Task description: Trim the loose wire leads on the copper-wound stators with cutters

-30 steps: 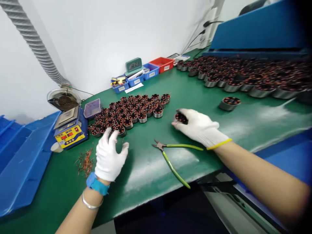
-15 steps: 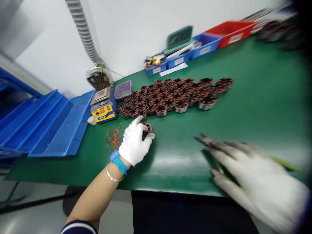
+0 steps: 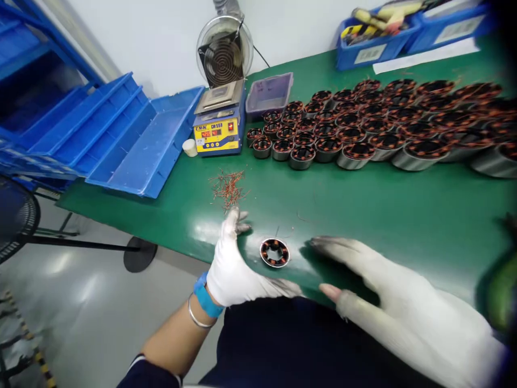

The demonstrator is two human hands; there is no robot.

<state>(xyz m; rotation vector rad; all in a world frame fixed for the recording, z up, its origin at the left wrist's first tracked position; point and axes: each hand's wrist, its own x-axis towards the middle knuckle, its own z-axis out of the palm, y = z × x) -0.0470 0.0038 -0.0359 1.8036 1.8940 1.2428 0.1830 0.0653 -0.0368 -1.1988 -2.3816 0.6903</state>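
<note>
One round motor stator (image 3: 274, 252) with copper windings lies alone on the green table (image 3: 363, 199) near its front edge. My left hand (image 3: 238, 269), in a white glove, rests open just left of it, fingers spread around it without gripping. My right hand (image 3: 404, 307), also gloved and blurred, reaches in from the right with fingers stretched toward the stator, holding nothing. A large group of the same stators (image 3: 363, 124) stands in rows farther back.
A yellow and blue solder pot (image 3: 220, 121) with a fan (image 3: 224, 51) behind it stands at the back left, beside a purple tray (image 3: 270, 94). Cut copper wire scraps (image 3: 228, 186) lie left of centre. Blue bins (image 3: 375, 40) line the wall; blue trays (image 3: 121, 129) lie at left.
The view swung left and down. My left hand brought one stator from the group to the front edge and let it go. My right hand came in toward it, away from the pliers.
</note>
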